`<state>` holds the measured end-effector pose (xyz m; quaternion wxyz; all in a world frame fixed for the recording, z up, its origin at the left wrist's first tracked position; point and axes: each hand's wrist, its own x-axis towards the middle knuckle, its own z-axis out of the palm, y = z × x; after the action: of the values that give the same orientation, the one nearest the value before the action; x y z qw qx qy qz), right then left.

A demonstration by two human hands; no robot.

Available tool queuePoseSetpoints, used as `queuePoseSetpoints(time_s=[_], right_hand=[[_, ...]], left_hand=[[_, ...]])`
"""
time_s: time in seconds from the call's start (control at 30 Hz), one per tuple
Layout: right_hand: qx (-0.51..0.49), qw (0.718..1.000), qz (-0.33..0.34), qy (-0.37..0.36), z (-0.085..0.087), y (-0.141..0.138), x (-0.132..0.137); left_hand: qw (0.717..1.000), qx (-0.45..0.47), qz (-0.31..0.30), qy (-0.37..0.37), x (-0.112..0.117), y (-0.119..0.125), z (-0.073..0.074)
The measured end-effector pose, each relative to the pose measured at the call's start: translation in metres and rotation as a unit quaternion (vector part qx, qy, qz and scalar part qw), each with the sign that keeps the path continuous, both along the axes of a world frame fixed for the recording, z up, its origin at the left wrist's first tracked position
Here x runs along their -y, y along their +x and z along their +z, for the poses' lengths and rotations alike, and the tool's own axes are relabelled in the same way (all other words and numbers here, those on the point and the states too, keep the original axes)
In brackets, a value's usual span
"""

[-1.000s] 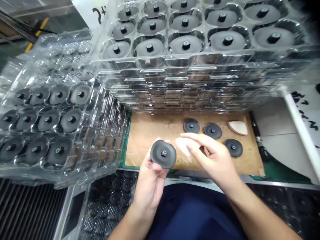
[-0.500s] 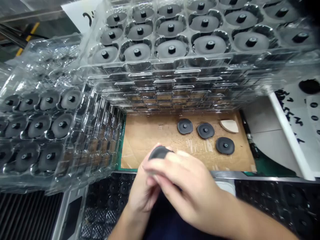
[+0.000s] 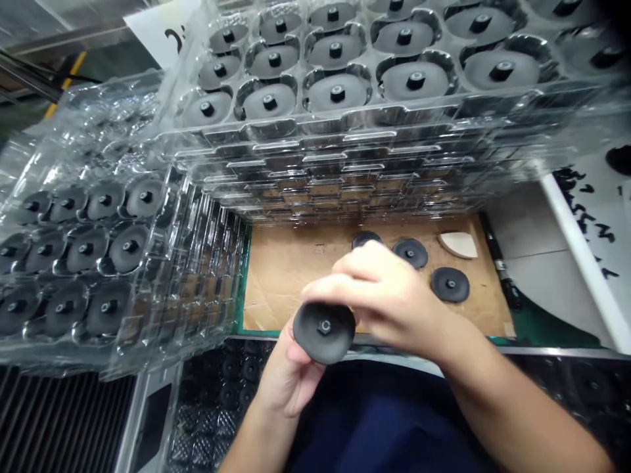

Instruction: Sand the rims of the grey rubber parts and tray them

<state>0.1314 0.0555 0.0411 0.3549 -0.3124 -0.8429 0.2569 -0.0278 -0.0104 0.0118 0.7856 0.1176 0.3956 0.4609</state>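
Observation:
A black disc point(image 3: 340, 345) with a short hub at its centre is held up over the front edge of the cardboard, hub side towards me. My left hand point(image 3: 290, 381) grips it from below and behind, thumb along its lower left edge. From the upper right, my right hand point(image 3: 384, 292) pinches the rim, its fingers bent over the top. Beyond the hands, similar discs lie on the cardboard: one point(image 3: 365, 238) partly behind my right hand, one point(image 3: 410, 253) beside it, and another point(image 3: 450, 284) nearer the front.
Stacked clear plastic trays point(image 3: 315, 146) filled with discs rise at the back, and another tray stack point(image 3: 190, 263) stands at left. On the cardboard point(image 3: 280, 276) lies a pale wedge-shaped piece point(image 3: 458, 244). A black marker point(image 3: 507, 279) and a white panel edge point(image 3: 582, 249) are at right.
The held disc has turned from nearly edge-on to showing its hub side and sits slightly lower and right. My right hand has shifted up to its top edge.

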Motion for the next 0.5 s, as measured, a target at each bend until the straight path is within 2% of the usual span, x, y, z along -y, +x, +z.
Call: queuePoseSetpoints(time_s=[0.07,0.13,0.2,0.23,0.3,0.33,0.4,0.5], right_hand=[[-0.019,0.992,-0.105,-0.072,-0.016,0.007,0.005],[-0.020,0.969,-0.171,-0.178,-0.038,0.013,0.021],[0.020,0.947,-0.181,-0.264,-0.064,0.018,0.041],[0.042,0.942,-0.173,-0.284,-0.077,0.020,0.050],[0.067,0.939,-0.155,-0.299,-0.096,0.023,0.061],[0.069,0.939,-0.156,-0.298,-0.100,0.025,0.064],[0.066,0.936,-0.180,-0.295,-0.093,0.029,0.061],[0.023,0.945,-0.221,-0.240,-0.049,0.029,0.047]], left_hand=[[1.000,0.013,-0.001,-0.013,0.000,-0.004,-0.002],[0.999,0.033,-0.007,-0.025,-0.001,-0.006,-0.002],[0.999,0.040,-0.017,-0.026,-0.002,-0.008,-0.002],[0.999,0.040,-0.020,-0.023,-0.003,-0.008,-0.002],[0.999,0.034,-0.029,-0.014,-0.004,-0.006,-0.001],[0.999,0.032,-0.033,-0.011,-0.005,-0.005,-0.001],[0.998,0.037,-0.042,-0.005,-0.005,-0.001,0.001],[0.996,0.057,-0.061,0.009,-0.003,0.005,0.003]])
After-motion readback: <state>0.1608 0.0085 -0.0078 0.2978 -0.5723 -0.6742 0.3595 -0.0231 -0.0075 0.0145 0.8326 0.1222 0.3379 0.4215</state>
